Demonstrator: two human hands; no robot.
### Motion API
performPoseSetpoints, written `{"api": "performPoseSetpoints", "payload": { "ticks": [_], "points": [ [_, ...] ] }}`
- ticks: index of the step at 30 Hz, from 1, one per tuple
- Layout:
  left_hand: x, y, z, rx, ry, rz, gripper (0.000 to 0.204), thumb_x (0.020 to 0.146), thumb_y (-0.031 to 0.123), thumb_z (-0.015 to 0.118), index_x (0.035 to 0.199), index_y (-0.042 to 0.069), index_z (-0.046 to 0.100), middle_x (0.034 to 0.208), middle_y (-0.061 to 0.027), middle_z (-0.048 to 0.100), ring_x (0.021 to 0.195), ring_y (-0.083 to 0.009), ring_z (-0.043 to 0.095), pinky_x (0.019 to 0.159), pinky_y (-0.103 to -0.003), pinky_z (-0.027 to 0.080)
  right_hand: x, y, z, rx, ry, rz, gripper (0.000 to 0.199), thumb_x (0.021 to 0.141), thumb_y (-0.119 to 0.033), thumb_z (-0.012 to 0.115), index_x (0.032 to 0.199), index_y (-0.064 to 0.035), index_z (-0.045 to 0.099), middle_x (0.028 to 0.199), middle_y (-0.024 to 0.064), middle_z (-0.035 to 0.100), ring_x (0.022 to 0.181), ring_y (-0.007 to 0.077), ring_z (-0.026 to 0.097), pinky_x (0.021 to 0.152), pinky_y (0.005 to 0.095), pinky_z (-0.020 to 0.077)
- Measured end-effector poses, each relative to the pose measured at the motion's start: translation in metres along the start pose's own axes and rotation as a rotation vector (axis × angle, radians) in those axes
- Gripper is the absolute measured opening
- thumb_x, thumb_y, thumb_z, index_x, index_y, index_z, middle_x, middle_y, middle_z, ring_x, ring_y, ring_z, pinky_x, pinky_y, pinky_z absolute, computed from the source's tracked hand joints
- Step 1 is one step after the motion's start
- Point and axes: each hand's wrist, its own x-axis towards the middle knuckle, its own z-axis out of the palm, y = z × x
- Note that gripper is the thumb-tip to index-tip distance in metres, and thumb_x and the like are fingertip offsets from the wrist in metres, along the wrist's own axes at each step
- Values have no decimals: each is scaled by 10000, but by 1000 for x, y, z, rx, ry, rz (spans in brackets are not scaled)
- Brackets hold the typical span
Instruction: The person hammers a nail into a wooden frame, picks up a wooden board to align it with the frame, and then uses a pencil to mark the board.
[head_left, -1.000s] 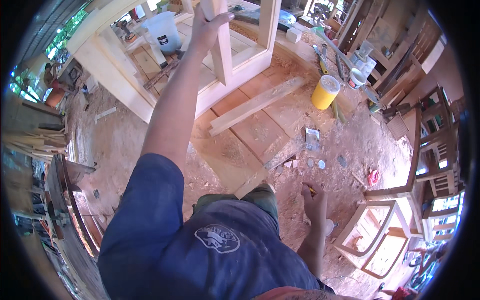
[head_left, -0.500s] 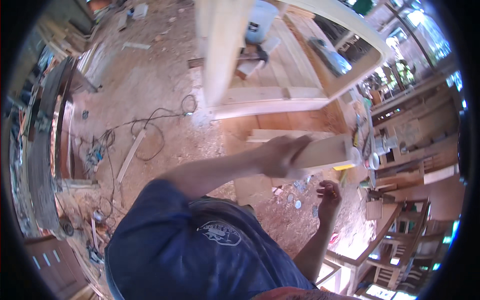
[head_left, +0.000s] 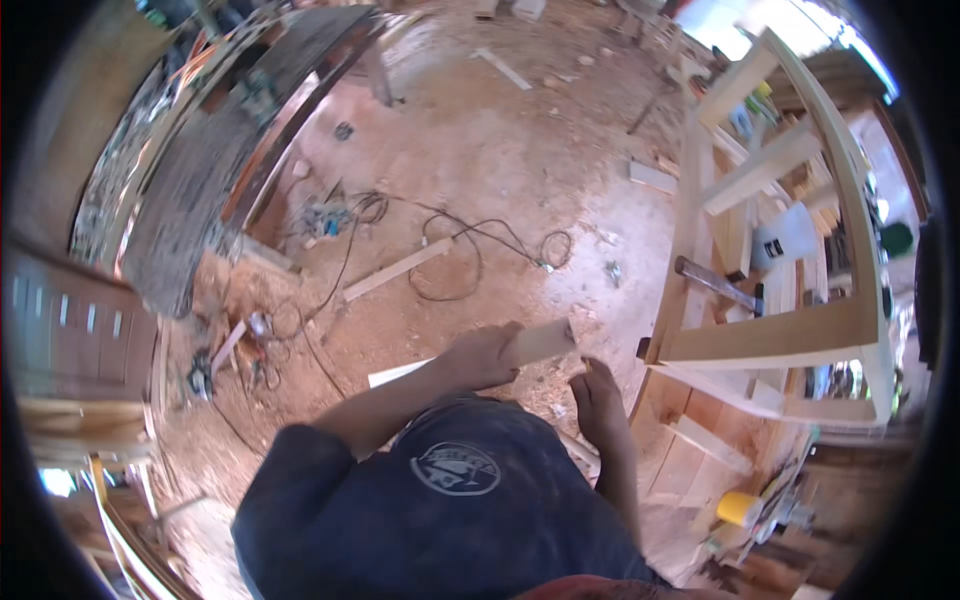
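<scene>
Since the frame half a sec ago our view has swung round: the pale wooden frame, which sat at top centre, is now at the right edge, and the wood block has come in closer to our chest, w/ the left arm bent more.

Nearest us, bottom centre, is our dark blue shirt w/ a round grey print. Just above it the left hand is wrapped round the near end of the block, fingers curled shut on it; the block pokes out up and to the right, approx at frame centre. Just right of it the right hand sits close to the block's far end, fingers half curled; we can't tell if it touches the block or grips anything.

Behind the left forearm a pale flat board lies on the sawdust floor. Lower right, a yellow cup stands among planks. Right of centre a hammer rests against the frame's rails.

Further off, centre, black cables loop over the floor beside a loose wood strip. Upper left, a long dark workbench runs diag. toward the top edge.
</scene>
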Motion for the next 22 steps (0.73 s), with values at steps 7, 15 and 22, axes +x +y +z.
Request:
{"api": "performPoseSetpoints", "payload": {
  "ticks": [7,15,22],
  "points": [
    [32,-54,-48,-49,195,-220,711,786,347,771,1388,73,510,1095,-282,710,1035,-481,684,898,-572,542,153,-19,-16,-68,-79,18,259,1049,-271,561,1120,-32,631,1451,255,502,1059,476,667,917,543,540],
    [158,-85,-126,-21,67,-298,908,808,657,756,1398,17,500,1106,-288,715,1064,-477,694,892,-535,541,309,30,8,20,-266,194,319,1027,-342,557,1123,-60,671,1328,217,572,1089,440,664,945,528,529],
    [323,-105,-223,19,10,-300,871,864,673,692,1457,70,488,1173,-288,711,1148,-442,686,950,-530,528,512,61,-60,-132,-428,226,385,1050,-429,546,1134,-65,637,1238,259,637,1094,422,651,921,539,500]
  ]
}}
